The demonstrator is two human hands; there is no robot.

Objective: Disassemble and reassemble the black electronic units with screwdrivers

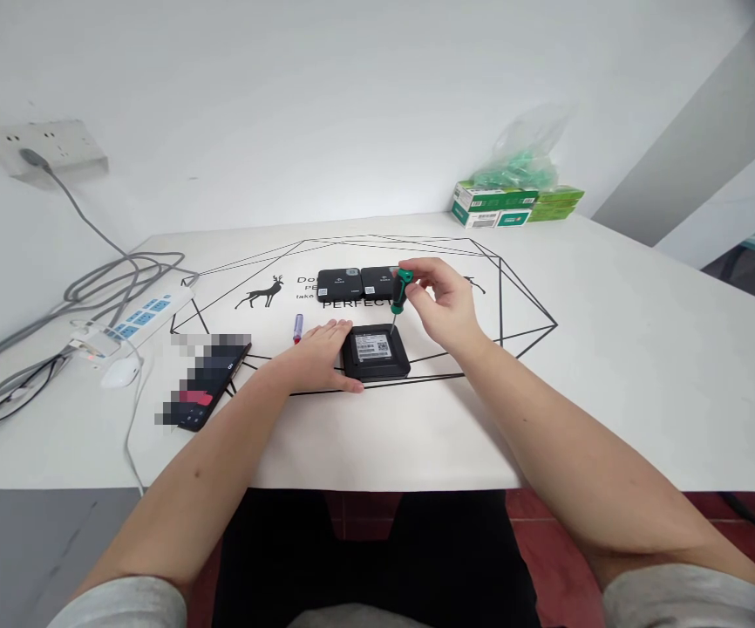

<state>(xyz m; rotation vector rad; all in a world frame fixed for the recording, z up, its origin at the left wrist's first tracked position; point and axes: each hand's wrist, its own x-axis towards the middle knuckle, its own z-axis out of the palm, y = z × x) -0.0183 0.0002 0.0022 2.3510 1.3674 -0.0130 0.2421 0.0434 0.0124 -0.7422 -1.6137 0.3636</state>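
A black square electronic box [405,362] lies on the mat with a white printed label [374,347] facing up. My left hand [316,356] grips its left side, thumb at the near corner and fingers at the far corner. In my right hand [446,303] is a screwdriver [402,292] with a green and black handle, pinched near its top. It stands nearly upright, its tip at the box's far right corner; whether a screw is under the tip I cannot tell. Just behind are two more black boxes [340,285], side by side, the right one partly covered by my right hand.
A small purple-handled screwdriver [297,326] lies beyond my left hand. Further left are a phone [221,375], a white charger [120,372], a power strip [148,318] and loose grey cables [116,270]. Green and white cartons [495,205] with a plastic bag stand at the back right.
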